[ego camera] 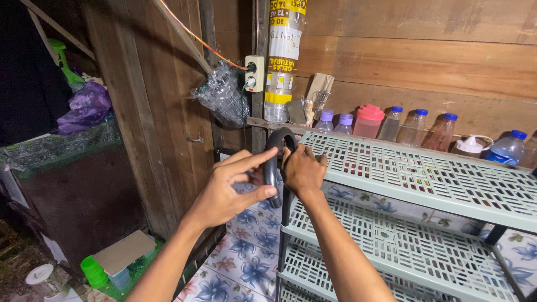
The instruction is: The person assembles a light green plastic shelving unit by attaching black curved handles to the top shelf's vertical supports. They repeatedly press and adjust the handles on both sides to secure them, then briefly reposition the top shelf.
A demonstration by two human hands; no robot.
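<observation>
I'm looking down at both hands working the corner of a grey plastic shelf rack [425,173]. The thing in play is a black curved tube [275,150], an arch-shaped piece standing at the rack's front-left corner, above the dark upright post [286,223].

My right hand [302,169] is closed around the arch's right side, knuckles toward me, right where the tube meets the top shelf's corner. My left hand [232,187] is half open just left of the tube: thumb tip pressing its lower left leg, index finger stretched out toward the upper part, other fingers loose. So it's a pinch rather than a full wrap on that side.

Just behind the grip, along the wooden wall, stands a row of plastic bottles [414,126] with blue and purple caps, plus a pink-lidded jar [368,120]. Up and left of the grip, a wall socket [254,73] with an orange wire, and a crumpled clear plastic bag [222,95] hanging.

Risks as I judge them: the left pinch is light, so if the tube springs or twists, it could slip off the thumb. A hard shove on the arch could rock this light rack and topple the bottles behind it. I can't tell whether the tube's ends are seated on anything; my hands hide the joints.
</observation>
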